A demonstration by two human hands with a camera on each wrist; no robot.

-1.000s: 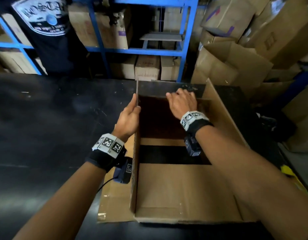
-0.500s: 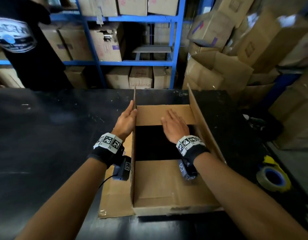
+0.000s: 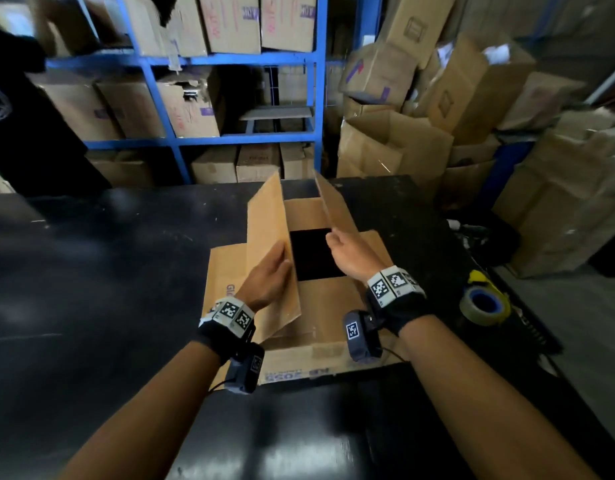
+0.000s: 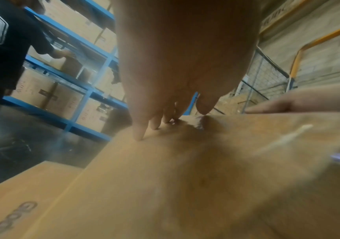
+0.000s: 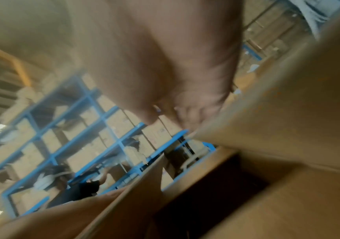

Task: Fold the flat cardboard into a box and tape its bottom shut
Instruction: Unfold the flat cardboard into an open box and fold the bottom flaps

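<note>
Nearest you, the cardboard box [image 3: 292, 355] is sitting on the dark table [image 3: 91, 271], bottom side up, with the two short flaps already lying inward and a dark gap showing between them. You are working on the step of closing the long bottom flaps. Your left hand [image 3: 268, 275] is pressing with straight, close-set fingers [image 4: 138, 134] against the outside of the left long flap [image 3: 268, 237], tipping it inward. Your right hand [image 3: 351, 254] is touching the edge of the right long flap [image 3: 333, 206], which is standing raised; whether its fingers are pinching that edge or only resting against it, I cannot tell, as the wrist view is blurring there. Just right of the box, the roll of tape [image 3: 482, 304] is lying on the table, untouched. Behind stands blue shelving [image 3: 316, 98] stacked with cartons. Next, I judge, you are needing both long flaps pushed flat until their edges meet, one hand holding the seam while the other fetches the tape.
</note>
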